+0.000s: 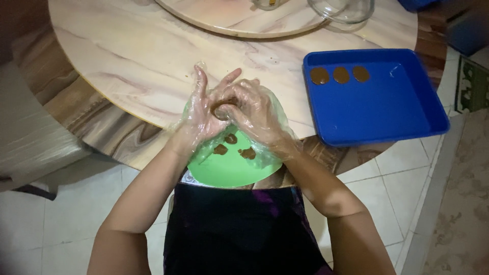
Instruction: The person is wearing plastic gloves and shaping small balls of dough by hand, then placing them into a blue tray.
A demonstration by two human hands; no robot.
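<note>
Both my hands wear clear plastic gloves and meet over a green plate (234,170) at the near edge of the round marble table (137,56). A brown lump of dough (222,109) sits on the palm of my left hand (201,114), and my right hand (257,114) presses on it with its fingers. Three small brown dough bits (232,145) lie on the plate under my hands. To the right, a blue rectangular tray (379,109) holds three flat brown dough rounds (340,75) in a row along its far left side.
A raised round turntable (239,23) stands at the table's far middle with a clear glass bowl (342,10) on it. The tray overhangs the table's right edge. White floor tiles lie below, and a patterned rug (458,203) is at right.
</note>
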